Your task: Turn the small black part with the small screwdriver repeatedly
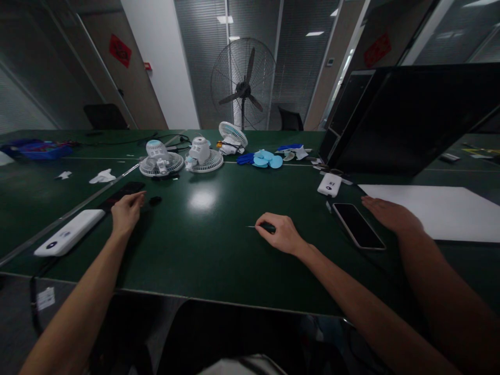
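Observation:
My right hand (282,234) is closed around the dark handle of a small screwdriver (269,227). Its thin metal shaft points left, just over the green tabletop. Over on the left, my left hand (127,212) is closed, fingers bent together beside a dark phone (124,194); whatever they may hold is hidden. A small black round piece (155,200) lies just right of that hand. Near my left wrist is a long white device (70,233) with a dark round spot, perhaps a power bank.
Small white fans (161,159) stand at the back beside light blue fan blades (267,159). At the right lie a phone (358,226), a white box-shaped device (329,185) and a white board (441,213). Another person's hand (394,214) rests there. A black monitor (414,120) looms behind.

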Action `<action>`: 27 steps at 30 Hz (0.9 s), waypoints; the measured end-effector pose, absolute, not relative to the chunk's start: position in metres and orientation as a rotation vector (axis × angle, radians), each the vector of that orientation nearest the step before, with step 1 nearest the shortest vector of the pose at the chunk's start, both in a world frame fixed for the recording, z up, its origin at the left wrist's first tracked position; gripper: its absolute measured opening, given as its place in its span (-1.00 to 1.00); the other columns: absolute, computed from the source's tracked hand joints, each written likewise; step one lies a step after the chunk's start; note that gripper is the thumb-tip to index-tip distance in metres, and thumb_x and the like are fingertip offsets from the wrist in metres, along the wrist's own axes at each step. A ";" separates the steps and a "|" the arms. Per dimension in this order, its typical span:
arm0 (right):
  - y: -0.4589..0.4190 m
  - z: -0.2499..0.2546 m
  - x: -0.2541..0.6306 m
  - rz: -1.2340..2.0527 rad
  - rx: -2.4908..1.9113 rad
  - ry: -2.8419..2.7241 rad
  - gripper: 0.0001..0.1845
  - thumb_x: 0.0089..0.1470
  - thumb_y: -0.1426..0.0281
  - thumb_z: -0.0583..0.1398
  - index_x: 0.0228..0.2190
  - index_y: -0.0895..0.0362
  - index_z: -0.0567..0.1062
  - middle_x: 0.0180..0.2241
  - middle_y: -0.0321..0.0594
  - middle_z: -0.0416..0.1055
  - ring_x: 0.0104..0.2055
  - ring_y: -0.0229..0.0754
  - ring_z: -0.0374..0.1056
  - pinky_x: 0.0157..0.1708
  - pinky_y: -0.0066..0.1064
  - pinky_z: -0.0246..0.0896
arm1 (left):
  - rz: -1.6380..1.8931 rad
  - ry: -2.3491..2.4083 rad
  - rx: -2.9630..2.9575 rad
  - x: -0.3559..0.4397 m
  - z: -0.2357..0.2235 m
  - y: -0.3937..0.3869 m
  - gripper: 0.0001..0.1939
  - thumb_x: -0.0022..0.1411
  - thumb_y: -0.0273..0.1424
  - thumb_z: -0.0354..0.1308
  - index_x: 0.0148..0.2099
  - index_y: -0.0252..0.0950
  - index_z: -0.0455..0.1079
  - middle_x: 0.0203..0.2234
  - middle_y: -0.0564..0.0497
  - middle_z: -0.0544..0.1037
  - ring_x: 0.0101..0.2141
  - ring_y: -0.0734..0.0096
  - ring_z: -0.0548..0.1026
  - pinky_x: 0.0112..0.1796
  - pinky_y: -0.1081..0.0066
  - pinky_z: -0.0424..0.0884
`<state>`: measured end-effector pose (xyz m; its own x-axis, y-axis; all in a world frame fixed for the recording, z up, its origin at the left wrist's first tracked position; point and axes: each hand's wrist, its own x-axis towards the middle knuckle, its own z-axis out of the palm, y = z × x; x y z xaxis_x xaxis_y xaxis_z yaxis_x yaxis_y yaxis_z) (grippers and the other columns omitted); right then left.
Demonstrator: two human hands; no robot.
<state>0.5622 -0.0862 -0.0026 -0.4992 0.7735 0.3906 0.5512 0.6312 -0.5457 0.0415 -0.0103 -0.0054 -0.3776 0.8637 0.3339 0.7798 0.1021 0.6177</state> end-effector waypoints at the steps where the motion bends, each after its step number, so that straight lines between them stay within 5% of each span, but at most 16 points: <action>1: -0.086 -0.002 0.562 0.468 -1.030 -2.236 -0.90 0.31 0.37 0.22 -0.16 0.08 0.54 -0.20 -0.23 0.54 -0.20 -0.16 0.48 -0.16 -0.27 0.40 | 1.135 2.253 1.673 0.042 -0.005 -0.010 -0.55 0.38 -0.25 0.10 0.22 -0.32 0.47 -0.05 -0.08 0.60 -0.12 0.26 0.56 -0.05 0.40 0.43; 8: -0.086 -0.002 0.562 0.473 -1.038 -2.253 -0.89 0.31 0.36 0.21 -0.16 0.08 0.54 -0.19 -0.21 0.55 -0.20 -0.15 0.48 -0.16 -0.26 0.41 | 1.145 2.271 1.543 0.045 -0.002 -0.011 -0.59 0.29 -0.30 0.24 0.15 -0.33 0.53 -0.20 -0.05 0.65 -0.15 0.24 0.60 -0.03 0.35 0.44; 18: -0.086 0.000 0.561 0.432 -1.046 -2.263 -0.89 0.30 0.36 0.22 -0.18 0.08 0.55 -0.21 -0.23 0.56 -0.21 -0.15 0.49 -0.16 -0.27 0.39 | 1.226 2.187 1.490 0.048 -0.003 -0.013 -0.58 0.26 -0.27 0.30 0.10 -0.37 0.51 -0.16 -0.04 0.65 -0.24 0.35 0.60 -0.17 0.45 0.47; 27: -0.085 -0.004 0.562 0.458 -1.039 -2.275 -0.89 0.30 0.36 0.22 -0.15 0.06 0.54 -0.19 -0.23 0.55 -0.20 -0.15 0.50 -0.17 -0.27 0.40 | 1.062 2.213 1.768 0.053 -0.004 -0.008 -0.62 0.26 -0.16 0.29 0.04 -0.26 0.58 -0.05 0.05 0.61 -0.08 0.28 0.52 -0.01 0.41 0.35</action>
<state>0.5624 -0.0846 -0.0042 -0.5210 0.7694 0.3697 0.5661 0.6356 -0.5249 0.0535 -0.0085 -0.0040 -0.3125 0.8930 0.3238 0.8111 0.0734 0.5803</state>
